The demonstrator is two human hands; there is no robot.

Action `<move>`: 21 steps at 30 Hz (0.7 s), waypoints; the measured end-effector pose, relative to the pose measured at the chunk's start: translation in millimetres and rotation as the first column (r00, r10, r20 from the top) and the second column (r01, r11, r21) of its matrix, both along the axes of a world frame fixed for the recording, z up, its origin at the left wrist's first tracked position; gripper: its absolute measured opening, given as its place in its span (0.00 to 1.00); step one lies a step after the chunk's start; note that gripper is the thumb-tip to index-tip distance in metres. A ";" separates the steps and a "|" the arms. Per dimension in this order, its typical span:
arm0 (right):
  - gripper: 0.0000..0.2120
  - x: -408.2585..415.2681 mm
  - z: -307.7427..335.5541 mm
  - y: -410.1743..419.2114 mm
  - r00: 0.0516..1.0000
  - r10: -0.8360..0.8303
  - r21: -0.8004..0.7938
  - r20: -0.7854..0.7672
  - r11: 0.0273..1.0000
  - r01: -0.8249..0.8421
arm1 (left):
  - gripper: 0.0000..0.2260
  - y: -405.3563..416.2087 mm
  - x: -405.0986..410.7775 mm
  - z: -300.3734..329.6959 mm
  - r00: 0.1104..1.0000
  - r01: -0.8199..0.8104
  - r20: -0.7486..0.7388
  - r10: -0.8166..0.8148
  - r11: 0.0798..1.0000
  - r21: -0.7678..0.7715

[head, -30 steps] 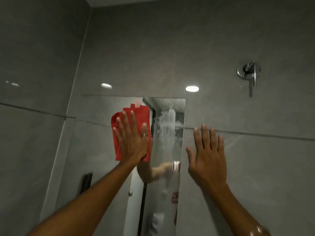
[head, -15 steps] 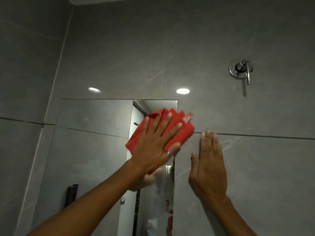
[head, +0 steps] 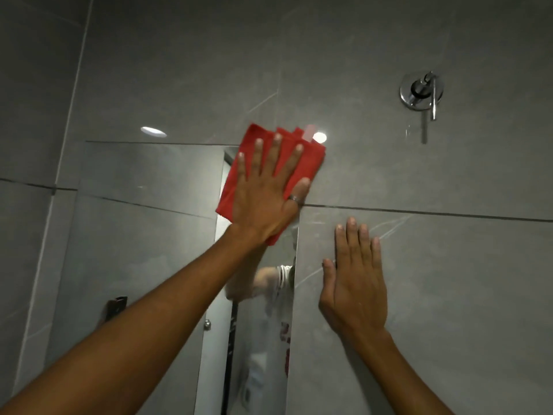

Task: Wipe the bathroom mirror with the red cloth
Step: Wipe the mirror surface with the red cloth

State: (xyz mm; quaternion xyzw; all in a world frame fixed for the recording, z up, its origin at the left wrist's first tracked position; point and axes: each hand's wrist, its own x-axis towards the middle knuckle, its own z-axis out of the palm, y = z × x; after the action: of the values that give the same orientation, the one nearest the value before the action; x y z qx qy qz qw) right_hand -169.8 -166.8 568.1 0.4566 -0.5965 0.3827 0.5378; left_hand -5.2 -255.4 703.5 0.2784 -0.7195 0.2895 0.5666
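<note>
Upward we have slid the red cloth (head: pixel 239 187), pinned under our flat, spread left hand (head: pixel 266 193) at the mirror (head: pixel 143 235) top corner; our right hand (head: pixel 356 280) lies open on the wall (head: pixel 449 280) beside it

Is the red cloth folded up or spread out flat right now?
Folded. The red cloth shows several stacked layer edges along its top, under the flat left hand at the mirror's top right corner.

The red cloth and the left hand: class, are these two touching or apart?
Touching. The head view shows the left hand pressed flat on the red cloth, fingers spread across it, at the mirror's top right corner.
</note>
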 end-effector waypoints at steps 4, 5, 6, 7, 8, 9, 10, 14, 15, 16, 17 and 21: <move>0.32 -0.1 -5.0 4.7 0.999 -0.035 0.049 -0.005 0.998 0.035 | 0.33 -6.2 8.6 -112.8 0.977 0.033 0.211 -0.012 0.995 -0.094; 0.32 -0.5 -7.0 6.8 0.999 -0.039 0.068 -0.009 0.997 0.040 | 0.33 -10.0 17.2 -138.7 0.967 0.030 0.254 -0.007 0.996 -0.086; 0.32 -0.6 -7.7 7.8 0.999 -0.036 0.079 -0.012 0.996 0.037 | 0.33 -16.6 26.7 -154.0 0.962 0.018 0.274 0.005 0.996 -0.083; 0.32 -0.8 -7.2 7.9 0.999 -0.035 0.088 -0.013 0.995 0.036 | 0.33 -23.7 37.0 -156.7 0.961 0.006 0.275 0.014 0.997 -0.073; 0.32 -2.3 -6.2 9.1 0.999 -0.040 0.095 -0.012 0.995 0.041 | 0.33 -28.4 43.3 -148.9 0.967 -0.006 0.254 0.021 0.998 -0.057; 0.33 -3.1 -4.8 8.5 0.999 -0.046 0.097 -0.014 0.994 0.048 | 0.33 -31.7 48.5 -133.4 0.975 -0.025 0.221 0.032 0.999 -0.036; 0.33 -3.7 -3.6 6.9 0.998 -0.053 0.094 -0.020 0.994 0.055 | 0.33 -33.4 51.6 -111.8 0.985 -0.036 0.171 0.038 0.999 -0.014; 0.35 4.7 -0.7 -3.1 0.997 -0.073 0.064 -0.017 0.995 0.073 | 0.33 -25.6 44.5 -16.1 0.997 0.007 -0.082 0.001 0.995 0.101; 0.36 6.6 -0.3 -5.6 0.998 -0.069 0.057 -0.011 0.996 0.070 | 0.33 -22.5 39.2 -1.9 0.994 -0.006 -0.108 0.018 0.993 0.115; 0.36 7.6 -0.3 -7.3 0.998 -0.066 0.051 -0.008 0.997 0.066 | 0.33 -19.5 34.6 6.1 0.993 -0.025 -0.113 0.039 0.993 0.119; 0.36 8.0 0.3 -8.0 0.998 -0.067 0.044 -0.011 0.997 0.067 | 0.33 -17.2 31.4 9.6 0.993 -0.041 -0.106 0.053 0.993 0.115; 0.35 6.9 -1.8 -9.0 0.998 -0.063 0.024 -0.023 0.998 0.064 | 0.32 -14.0 28.7 -13.8 1.000 -0.012 -0.017 0.013 0.998 0.057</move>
State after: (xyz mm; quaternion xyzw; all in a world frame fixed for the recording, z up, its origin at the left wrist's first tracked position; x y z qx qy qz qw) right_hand -162.9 -175.8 566.2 0.4481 -0.6093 0.3531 0.5507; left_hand 23.5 -269.4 689.7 0.3011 -0.7208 0.2700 0.5629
